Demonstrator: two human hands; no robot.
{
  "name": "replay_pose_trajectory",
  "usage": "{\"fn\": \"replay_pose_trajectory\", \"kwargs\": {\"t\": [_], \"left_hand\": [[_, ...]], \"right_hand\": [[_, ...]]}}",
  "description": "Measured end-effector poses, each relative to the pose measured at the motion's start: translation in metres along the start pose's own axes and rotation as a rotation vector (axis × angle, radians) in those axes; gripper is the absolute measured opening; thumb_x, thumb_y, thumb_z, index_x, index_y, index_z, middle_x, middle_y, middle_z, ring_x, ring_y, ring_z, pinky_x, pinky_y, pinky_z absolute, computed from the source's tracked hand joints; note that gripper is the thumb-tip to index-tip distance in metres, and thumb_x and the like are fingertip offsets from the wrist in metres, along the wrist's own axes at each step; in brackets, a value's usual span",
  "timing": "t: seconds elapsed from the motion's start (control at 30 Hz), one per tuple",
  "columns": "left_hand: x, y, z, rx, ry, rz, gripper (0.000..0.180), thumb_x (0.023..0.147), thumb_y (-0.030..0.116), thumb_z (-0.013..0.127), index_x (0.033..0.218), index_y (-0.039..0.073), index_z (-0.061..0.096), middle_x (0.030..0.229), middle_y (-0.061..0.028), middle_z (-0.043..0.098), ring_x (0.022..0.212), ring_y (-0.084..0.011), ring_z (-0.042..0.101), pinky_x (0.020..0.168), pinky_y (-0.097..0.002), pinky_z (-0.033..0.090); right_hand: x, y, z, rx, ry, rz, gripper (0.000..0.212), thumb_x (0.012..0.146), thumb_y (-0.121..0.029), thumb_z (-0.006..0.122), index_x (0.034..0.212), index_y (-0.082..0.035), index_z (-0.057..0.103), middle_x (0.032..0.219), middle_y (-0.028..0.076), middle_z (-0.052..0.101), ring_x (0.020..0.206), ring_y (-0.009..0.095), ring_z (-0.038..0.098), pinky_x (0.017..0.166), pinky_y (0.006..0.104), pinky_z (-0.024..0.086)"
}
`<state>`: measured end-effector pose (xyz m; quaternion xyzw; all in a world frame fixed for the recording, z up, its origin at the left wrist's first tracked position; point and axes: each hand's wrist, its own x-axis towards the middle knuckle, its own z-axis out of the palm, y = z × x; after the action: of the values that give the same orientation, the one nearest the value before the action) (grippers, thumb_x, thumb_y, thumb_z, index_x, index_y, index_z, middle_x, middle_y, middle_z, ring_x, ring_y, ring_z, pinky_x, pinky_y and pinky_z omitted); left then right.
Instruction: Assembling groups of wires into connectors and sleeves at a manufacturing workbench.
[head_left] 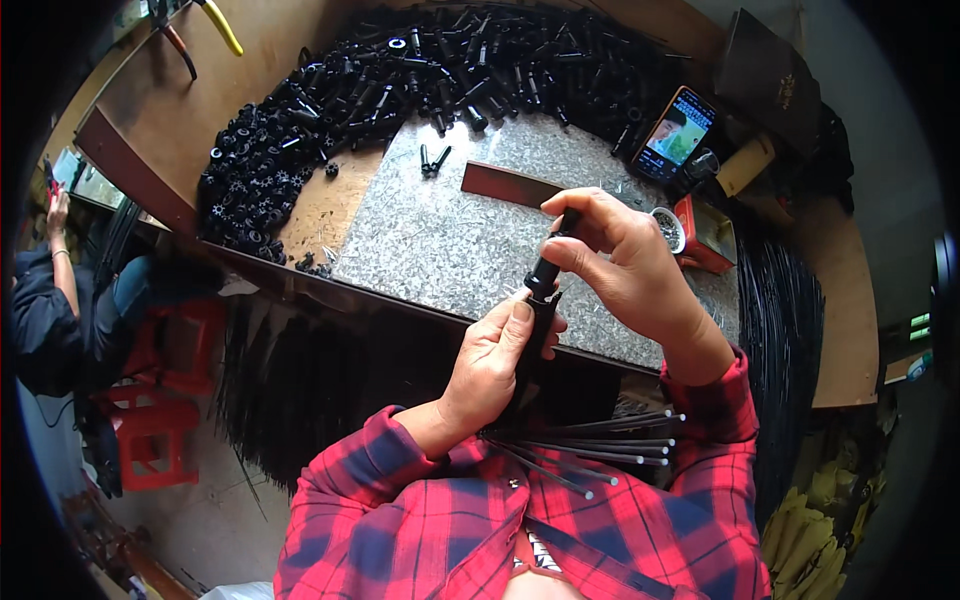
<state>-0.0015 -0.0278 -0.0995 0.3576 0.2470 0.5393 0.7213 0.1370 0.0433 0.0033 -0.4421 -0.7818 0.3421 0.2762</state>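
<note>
My left hand (495, 355) is wrapped round a bundle of thin black rods that look like umbrella ribs (590, 447); their pale round tips fan out across my lap. Above it, my right hand (615, 250) pinches a slim black plastic tube (543, 272) between thumb and fingers. The tube stands tilted, its lower end meeting the top of the bundle by my left thumb. How the parts join there is too small to tell. Both hands are over the near edge of a speckled grey stone slab (410, 230).
A heap of black tubes (480, 60) and toothed rings (250, 180) curves round the slab's far side. On it lie a flat brown bar (510, 184) and two small black tubes (433, 160). A lit phone (675, 135), white cup (668, 230) and red box (705, 235) stand right. A person (60, 300) sits left.
</note>
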Motion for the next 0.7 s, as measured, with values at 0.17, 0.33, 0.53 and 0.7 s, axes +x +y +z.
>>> {"fn": "replay_pose_trajectory", "kwargs": {"t": [0.17, 0.33, 0.53, 0.7], "left_hand": [[-0.002, -0.002, -0.002, 0.089, -0.003, 0.054, 0.040, 0.102, 0.033, 0.036, 0.115, 0.000, 0.054, 0.084, -0.0002, 0.054, 0.074, -0.0063, 0.046, 0.071, -0.0209, 0.040], [-0.001, -0.001, 0.002, 0.117, 0.059, 0.074, 0.039, 0.102, 0.033, 0.035, 0.103, 0.000, 0.057, 0.079, 0.0003, 0.052, 0.072, -0.0059, 0.045, 0.068, -0.0207, 0.039], [0.002, -0.006, -0.007, 0.106, 0.017, 0.063, 0.040, 0.102, 0.033, 0.035, 0.102, 0.000, 0.058, 0.083, -0.0035, 0.059, 0.073, -0.0082, 0.053, 0.068, -0.0226, 0.045], [0.004, -0.006, -0.014, 0.015, -0.013, 0.009, 0.039, 0.101, 0.033, 0.037, 0.103, 0.000, 0.057, 0.088, -0.0045, 0.060, 0.076, -0.0098, 0.055, 0.071, -0.0242, 0.046]], "right_hand": [[0.000, -0.006, 0.008, -0.344, 0.125, -0.187, 0.030, 0.081, -0.010, 0.070, 0.106, 0.002, 0.057, 0.074, 0.008, 0.058, 0.063, 0.010, 0.057, 0.057, 0.0247, 0.046], [0.003, -0.007, 0.012, -0.412, 0.109, -0.221, 0.031, 0.079, -0.014, 0.073, 0.100, 0.002, 0.057, 0.073, 0.009, 0.058, 0.059, 0.010, 0.056, 0.054, 0.0265, 0.044], [0.008, -0.003, 0.008, -0.264, 0.017, -0.077, 0.027, 0.079, -0.013, 0.073, 0.096, 0.001, 0.057, 0.073, 0.007, 0.060, 0.062, 0.009, 0.058, 0.056, 0.0245, 0.046], [0.007, -0.001, 0.012, -0.251, 0.071, -0.106, 0.023, 0.080, -0.010, 0.071, 0.095, 0.000, 0.057, 0.074, 0.005, 0.062, 0.067, 0.007, 0.060, 0.060, 0.0218, 0.047]]}}
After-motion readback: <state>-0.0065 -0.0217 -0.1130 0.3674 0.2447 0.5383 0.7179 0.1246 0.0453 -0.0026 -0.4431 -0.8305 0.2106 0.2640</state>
